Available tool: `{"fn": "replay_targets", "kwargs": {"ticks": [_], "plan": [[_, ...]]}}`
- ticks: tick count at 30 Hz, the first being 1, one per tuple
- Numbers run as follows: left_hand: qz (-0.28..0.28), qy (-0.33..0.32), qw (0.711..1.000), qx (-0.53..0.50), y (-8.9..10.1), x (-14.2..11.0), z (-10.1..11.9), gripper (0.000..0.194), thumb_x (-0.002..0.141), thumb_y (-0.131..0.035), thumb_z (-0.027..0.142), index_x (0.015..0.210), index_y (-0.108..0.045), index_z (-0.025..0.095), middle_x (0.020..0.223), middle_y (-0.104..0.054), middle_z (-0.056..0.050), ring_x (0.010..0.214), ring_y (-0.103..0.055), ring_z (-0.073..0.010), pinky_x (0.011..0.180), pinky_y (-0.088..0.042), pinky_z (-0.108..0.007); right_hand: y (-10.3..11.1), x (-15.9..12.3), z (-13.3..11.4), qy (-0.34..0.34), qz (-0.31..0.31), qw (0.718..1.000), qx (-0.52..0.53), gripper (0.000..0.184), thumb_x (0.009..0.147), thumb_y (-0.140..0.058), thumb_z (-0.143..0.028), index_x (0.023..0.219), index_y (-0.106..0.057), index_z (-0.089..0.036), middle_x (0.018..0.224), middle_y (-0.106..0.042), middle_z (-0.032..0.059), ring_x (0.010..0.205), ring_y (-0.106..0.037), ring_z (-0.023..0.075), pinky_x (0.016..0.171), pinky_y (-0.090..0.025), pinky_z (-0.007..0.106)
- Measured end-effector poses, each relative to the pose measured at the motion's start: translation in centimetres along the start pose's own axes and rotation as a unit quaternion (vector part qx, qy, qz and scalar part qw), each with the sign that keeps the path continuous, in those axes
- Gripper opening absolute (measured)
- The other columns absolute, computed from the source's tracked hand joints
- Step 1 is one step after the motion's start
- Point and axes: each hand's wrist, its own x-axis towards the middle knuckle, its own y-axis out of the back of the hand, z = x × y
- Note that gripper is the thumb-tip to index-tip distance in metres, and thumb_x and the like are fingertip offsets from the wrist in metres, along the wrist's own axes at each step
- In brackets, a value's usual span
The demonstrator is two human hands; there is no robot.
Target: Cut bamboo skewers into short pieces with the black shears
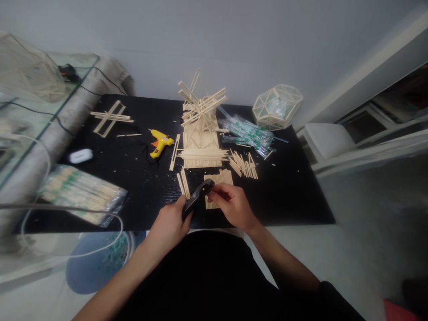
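Black tabletop (284, 187): stands against a plain pale wall, sticks and crumbs over much of it; small offcuts could get lost on the dark surface.
Packet of sticks (87, 194): flat at the near left, in clear film; its slick wrap could slide if an elbow caught it.
Blue tub (90, 263): on the floor under the near edge, with green-and-clear scraps inside.
Yellow glue gun (160, 143): lies on its side beside a dark cord; if hot, its nozzle could burn a reaching hand, and a snagged cord could drag it into the sticks.
Left hand (170, 223): wrapped around the handles of a black plier-like hand tool (197, 198), which is held over the near part of the table; a hard squeeze off-line could pinch a fingertip.
Stick structure (200, 116): heaped farther back, ends jutting out; a sleeve or wrist could topple it.
Row of sticks (220, 177): side by side below the tool's head; a bump could skew them.
Right hand (236, 207): thumb and forefinger pinched together at the tool's head, too blurred to tell whether a stick is between them; closeness is the main hazard.
Short stick pieces (245, 167): scattered loosely, easily knocked about.
Plastic wrappers (250, 133): crumpled, near a polyhedral stick frame (277, 107); pulling them could nudge it.
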Motion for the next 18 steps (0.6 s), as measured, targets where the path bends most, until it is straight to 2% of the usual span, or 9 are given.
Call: {"fn": "replay_targets", "kwargs": {"ticks": [4,8,13,18], "plan": [[0.003,-0.001,1.000,0.018,0.0,0.1,-0.1,0.009,0.091,-0.047,0.028,0.083,-0.043,0.025,0.064,-0.060,-0.003,0.056,-0.064,-0.0227,0.058,-0.038,-0.032,0.0,0.1,0.0,0.004,-0.004,1.000,-0.013,0.013,0.090,-0.072,-0.030,0.083,-0.074,-0.019,0.074,-0.074,0.0022,0.070,-0.069,0.0157,0.067,-0.054,0.028],[0.016,-0.012,1.000,0.015,0.0,0.1,-0.3,0.009,0.091,-0.048,0.030,0.085,-0.047,0.024,0.064,-0.060,-0.003,0.056,-0.062,-0.0223,0.058,-0.040,-0.033,-0.1,-0.2,0.2,0.017,0.007,0.999,-0.029,0.012,0.090,-0.073,-0.031,0.086,-0.074,-0.019,0.078,-0.075,0.0029,0.071,-0.070,0.0161,0.066,-0.055,0.028],[0.047,-0.047,0.997,-0.024,0.2,-0.1,-0.1,0.011,0.097,-0.049,0.032,0.092,-0.054,0.023,0.080,-0.068,-0.005,0.070,-0.067,-0.0216,0.066,-0.046,-0.032,-0.2,-0.9,0.2,0.050,0.012,0.997,-0.051,0.010,0.091,-0.072,-0.028,0.086,-0.075,-0.020,0.080,-0.077,0.0026,0.070,-0.071,0.0152,0.065,-0.055,0.026],[0.051,-0.070,0.995,-0.045,0.2,-0.3,0.1,0.007,0.097,-0.052,0.029,0.096,-0.055,0.023,0.087,-0.068,-0.004,0.078,-0.068,-0.0210,0.070,-0.048,-0.032,0.2,-1.0,-0.3,0.079,-0.013,0.993,-0.083,0.022,0.096,-0.065,-0.026,0.076,-0.074,-0.020,0.070,-0.075,0.0005,0.066,-0.070,0.0136,0.068,-0.055,0.024]]}}
